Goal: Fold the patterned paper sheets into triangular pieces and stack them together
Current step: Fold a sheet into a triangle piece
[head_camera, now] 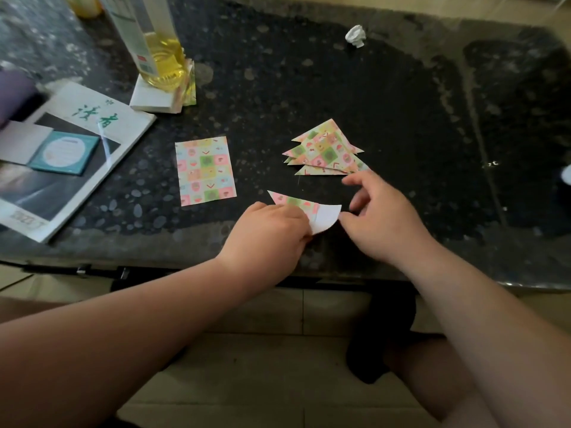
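The left hand (272, 230) pinches the half-folded pastel-patterned paper sheet (293, 201) at the near edge of the black speckled table (401, 88), and with the loosely spread fingers (361, 197) of the right hand (383, 217) holding nothing beside its curled white flap (326, 217), the crease may land crooked.

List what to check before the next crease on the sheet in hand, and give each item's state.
1. Left hand holds the half-folded sheet: ok.
2. Right hand at the white flap: ok, thumb at its corner.
3. Flap edges lined up: cannot tell, the flap is curled up.
4. Stack of triangles tidy: not ok, corners are fanned out.
5. Next flat sheet lying close by on the table: ok.
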Demonstrator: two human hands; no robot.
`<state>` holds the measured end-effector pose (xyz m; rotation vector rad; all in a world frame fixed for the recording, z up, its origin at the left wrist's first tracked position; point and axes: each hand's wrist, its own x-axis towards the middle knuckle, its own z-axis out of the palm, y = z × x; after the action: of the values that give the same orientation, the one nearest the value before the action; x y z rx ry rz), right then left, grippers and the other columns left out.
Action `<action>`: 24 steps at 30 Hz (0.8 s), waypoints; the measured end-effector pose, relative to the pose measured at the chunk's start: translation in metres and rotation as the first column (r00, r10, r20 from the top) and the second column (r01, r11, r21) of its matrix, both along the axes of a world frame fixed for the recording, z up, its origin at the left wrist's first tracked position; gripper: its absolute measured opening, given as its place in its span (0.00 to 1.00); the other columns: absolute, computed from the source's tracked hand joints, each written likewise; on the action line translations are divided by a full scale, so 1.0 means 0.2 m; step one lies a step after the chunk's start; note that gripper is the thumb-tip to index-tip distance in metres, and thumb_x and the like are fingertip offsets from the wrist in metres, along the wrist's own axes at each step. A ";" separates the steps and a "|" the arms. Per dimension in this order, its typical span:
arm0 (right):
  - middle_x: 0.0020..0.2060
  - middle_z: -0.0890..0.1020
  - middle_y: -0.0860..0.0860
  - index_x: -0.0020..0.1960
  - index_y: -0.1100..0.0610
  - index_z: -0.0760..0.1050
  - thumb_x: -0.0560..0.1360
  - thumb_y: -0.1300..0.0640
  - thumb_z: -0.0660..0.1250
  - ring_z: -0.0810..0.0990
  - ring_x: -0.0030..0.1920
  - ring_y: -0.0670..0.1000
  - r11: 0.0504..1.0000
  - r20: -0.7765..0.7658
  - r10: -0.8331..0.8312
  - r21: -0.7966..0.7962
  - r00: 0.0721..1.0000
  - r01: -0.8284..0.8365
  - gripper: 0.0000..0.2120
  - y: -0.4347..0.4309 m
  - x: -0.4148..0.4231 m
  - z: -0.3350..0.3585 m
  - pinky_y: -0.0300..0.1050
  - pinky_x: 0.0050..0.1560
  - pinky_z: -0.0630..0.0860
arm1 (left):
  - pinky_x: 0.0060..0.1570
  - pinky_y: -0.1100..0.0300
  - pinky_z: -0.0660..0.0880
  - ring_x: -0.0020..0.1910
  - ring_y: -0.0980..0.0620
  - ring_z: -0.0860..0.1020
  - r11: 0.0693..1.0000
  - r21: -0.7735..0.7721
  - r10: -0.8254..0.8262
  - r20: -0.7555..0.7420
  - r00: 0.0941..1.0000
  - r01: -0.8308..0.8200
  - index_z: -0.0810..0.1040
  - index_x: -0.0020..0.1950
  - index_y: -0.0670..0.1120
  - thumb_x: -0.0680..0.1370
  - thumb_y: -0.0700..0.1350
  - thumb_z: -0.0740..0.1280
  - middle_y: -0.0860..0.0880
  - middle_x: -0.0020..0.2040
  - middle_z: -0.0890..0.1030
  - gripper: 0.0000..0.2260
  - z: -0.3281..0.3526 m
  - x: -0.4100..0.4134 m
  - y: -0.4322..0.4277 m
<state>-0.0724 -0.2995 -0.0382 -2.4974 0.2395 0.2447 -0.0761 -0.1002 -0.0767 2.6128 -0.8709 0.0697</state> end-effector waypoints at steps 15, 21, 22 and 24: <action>0.49 0.82 0.49 0.52 0.55 0.86 0.74 0.54 0.75 0.78 0.51 0.54 0.870 0.355 0.493 -0.178 0.795 -0.460 0.09 0.00 -0.13 -0.19 0.56 0.49 0.78 | 0.48 0.52 0.77 0.53 0.47 0.82 0.999 -0.005 -0.044 0.168 0.985 0.046 0.88 0.48 0.49 0.78 0.48 0.63 0.53 0.55 0.87 0.14 -0.08 -0.01 0.06; 0.45 0.80 0.49 0.48 0.55 0.86 0.75 0.53 0.75 0.77 0.49 0.52 0.907 0.359 0.407 -0.049 0.840 -0.419 0.06 -0.01 -0.13 -0.23 0.53 0.48 0.78 | 0.63 0.54 0.65 0.68 0.50 0.75 0.995 -0.087 -0.058 -0.113 0.992 0.048 0.86 0.58 0.53 0.81 0.51 0.69 0.57 0.67 0.80 0.10 -0.07 0.03 0.16; 0.46 0.79 0.48 0.48 0.54 0.86 0.74 0.53 0.76 0.76 0.49 0.51 0.902 0.343 0.415 -0.034 0.843 -0.430 0.06 0.00 -0.13 -0.23 0.51 0.49 0.77 | 0.64 0.54 0.64 0.69 0.51 0.74 0.994 -0.091 -0.072 -0.124 0.990 0.061 0.86 0.59 0.54 0.80 0.50 0.69 0.57 0.68 0.80 0.09 -0.07 0.03 0.17; 0.47 0.78 0.47 0.50 0.52 0.87 0.74 0.53 0.77 0.75 0.51 0.49 0.889 0.310 0.445 -0.034 0.840 -0.457 0.06 0.00 -0.14 -0.24 0.47 0.52 0.75 | 0.64 0.53 0.66 0.69 0.51 0.73 0.993 -0.072 -0.098 -0.115 0.989 0.090 0.86 0.59 0.54 0.81 0.53 0.67 0.57 0.68 0.79 0.11 -0.07 0.04 0.19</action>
<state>-0.0999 -0.3003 -0.0855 -2.4742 -0.4895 0.0382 -0.0681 -0.0627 -0.0916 2.4820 -0.9322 -0.0790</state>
